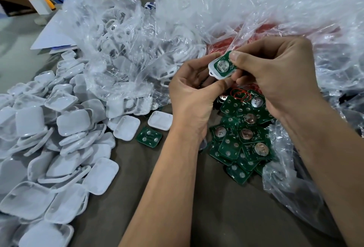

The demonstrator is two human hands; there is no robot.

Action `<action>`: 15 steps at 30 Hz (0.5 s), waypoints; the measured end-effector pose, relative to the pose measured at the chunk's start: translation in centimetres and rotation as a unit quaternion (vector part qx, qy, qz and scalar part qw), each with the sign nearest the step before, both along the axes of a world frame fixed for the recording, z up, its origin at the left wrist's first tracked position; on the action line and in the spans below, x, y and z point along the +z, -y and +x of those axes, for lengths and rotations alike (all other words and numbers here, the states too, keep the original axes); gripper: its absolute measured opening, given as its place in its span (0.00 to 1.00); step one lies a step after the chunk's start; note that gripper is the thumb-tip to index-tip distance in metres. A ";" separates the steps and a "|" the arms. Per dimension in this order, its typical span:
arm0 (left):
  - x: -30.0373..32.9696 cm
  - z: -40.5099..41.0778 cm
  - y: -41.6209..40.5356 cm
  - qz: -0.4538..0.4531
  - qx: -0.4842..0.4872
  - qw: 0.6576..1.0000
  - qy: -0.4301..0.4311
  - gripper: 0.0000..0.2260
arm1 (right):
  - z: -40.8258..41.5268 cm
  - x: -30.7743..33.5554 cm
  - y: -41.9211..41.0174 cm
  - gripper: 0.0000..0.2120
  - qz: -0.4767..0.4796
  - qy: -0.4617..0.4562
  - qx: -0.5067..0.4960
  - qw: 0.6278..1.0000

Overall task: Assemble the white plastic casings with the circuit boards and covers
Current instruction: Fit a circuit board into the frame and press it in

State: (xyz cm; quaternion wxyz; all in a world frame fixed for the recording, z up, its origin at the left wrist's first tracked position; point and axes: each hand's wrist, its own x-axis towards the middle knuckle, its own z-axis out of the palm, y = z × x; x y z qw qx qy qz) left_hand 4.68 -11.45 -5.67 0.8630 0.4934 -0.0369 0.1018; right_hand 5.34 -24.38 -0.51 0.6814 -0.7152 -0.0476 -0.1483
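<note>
Now my left hand point(192, 91) holds the light white casing point(216, 72) by its edges while my right hand point(275, 73) pinches the stiff green board point(224, 63) at one o'clock.

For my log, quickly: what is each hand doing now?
Left hand: holds the white plastic casing from below.
Right hand: pinches the green square circuit board into that casing.

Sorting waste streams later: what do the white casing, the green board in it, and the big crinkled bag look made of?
White casing: seemingly moulded plastic, smooth, matte. Green board: likely laminate circuit board, glossy green coat, round metal disc. Bag: thin clear plastic film, creased and shiny.
</note>
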 end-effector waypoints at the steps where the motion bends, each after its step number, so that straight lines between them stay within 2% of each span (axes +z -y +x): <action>1: 0.0 0.0 0.0 -0.001 0.000 1.000 0.000 0.21 | 0.0 0.0 0.0 0.06 -0.001 0.001 0.000 1.000; 8: 0.0 0.0 0.0 0.006 0.000 1.000 -0.002 0.20 | 0.2 -0.2 0.1 0.05 -0.007 0.009 0.001 1.000; 15: 0.0 0.0 0.1 0.010 0.005 1.000 0.000 0.20 | 0.5 -0.6 0.2 0.03 -0.071 0.034 -0.021 0.997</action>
